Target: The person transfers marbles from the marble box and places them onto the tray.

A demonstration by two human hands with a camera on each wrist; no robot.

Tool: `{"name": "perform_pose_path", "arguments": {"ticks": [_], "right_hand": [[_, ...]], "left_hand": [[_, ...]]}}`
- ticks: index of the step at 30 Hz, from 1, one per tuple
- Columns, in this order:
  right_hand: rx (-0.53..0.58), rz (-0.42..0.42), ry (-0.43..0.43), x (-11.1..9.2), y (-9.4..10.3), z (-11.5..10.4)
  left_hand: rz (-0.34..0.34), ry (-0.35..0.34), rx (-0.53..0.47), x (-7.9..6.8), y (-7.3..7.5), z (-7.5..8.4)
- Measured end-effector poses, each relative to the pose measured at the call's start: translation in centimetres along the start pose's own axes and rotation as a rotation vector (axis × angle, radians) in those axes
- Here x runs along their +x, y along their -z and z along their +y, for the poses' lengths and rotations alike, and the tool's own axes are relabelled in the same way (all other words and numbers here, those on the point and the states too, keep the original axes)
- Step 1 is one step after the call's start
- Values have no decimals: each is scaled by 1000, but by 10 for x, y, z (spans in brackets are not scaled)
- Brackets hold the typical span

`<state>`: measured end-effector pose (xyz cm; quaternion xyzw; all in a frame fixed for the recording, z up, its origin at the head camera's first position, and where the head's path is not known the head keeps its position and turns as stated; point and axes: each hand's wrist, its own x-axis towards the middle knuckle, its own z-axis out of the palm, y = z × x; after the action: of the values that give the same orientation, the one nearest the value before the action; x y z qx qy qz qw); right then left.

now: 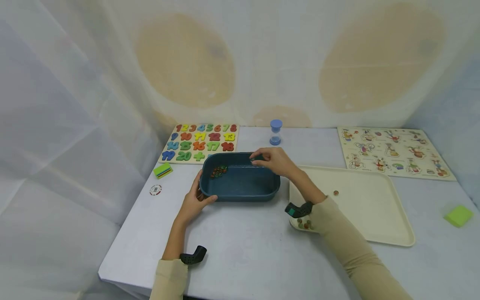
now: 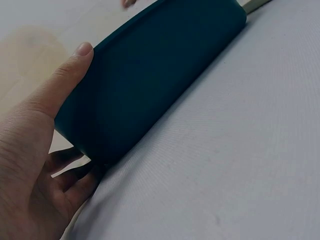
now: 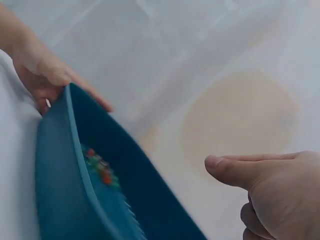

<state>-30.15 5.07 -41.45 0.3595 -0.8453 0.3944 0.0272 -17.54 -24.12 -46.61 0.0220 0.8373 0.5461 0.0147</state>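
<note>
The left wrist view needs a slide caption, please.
Left hand gripping the end of a teal tub on a white tabletop.

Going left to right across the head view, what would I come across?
Round chip, left hand, blue bin, hourglass, cream tray, picture board, light green block.

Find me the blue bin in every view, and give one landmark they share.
Head: the blue bin lies about mid-frame, slightly below centre.
Left wrist: the bin fills the upper middle, cut by the top edge.
Right wrist: the bin is lower left, cut by the bottom edge.
Shared landmark: the left hand, gripping one end.
</note>
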Motion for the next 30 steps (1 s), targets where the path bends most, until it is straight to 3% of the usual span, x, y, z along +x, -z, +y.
{"name": "perform_pose_path", "arguments": {"ticks": [3, 7, 15, 24, 30], "right_hand": [[-28, 91, 24, -32, 27, 11], [-96, 177, -38, -78, 55, 34], [-178, 150, -266, -157, 76, 84], [-231, 105, -393, -188, 76, 101], [-227, 103, -388, -193, 75, 101]], "left_hand": [[7, 2, -4, -1, 1, -1], [7, -7, -17, -1, 0, -1], [5, -9, -11, -2, -1, 0], [8, 2, -13, 2, -1, -6], [21, 17, -7, 8, -3, -21]]}}
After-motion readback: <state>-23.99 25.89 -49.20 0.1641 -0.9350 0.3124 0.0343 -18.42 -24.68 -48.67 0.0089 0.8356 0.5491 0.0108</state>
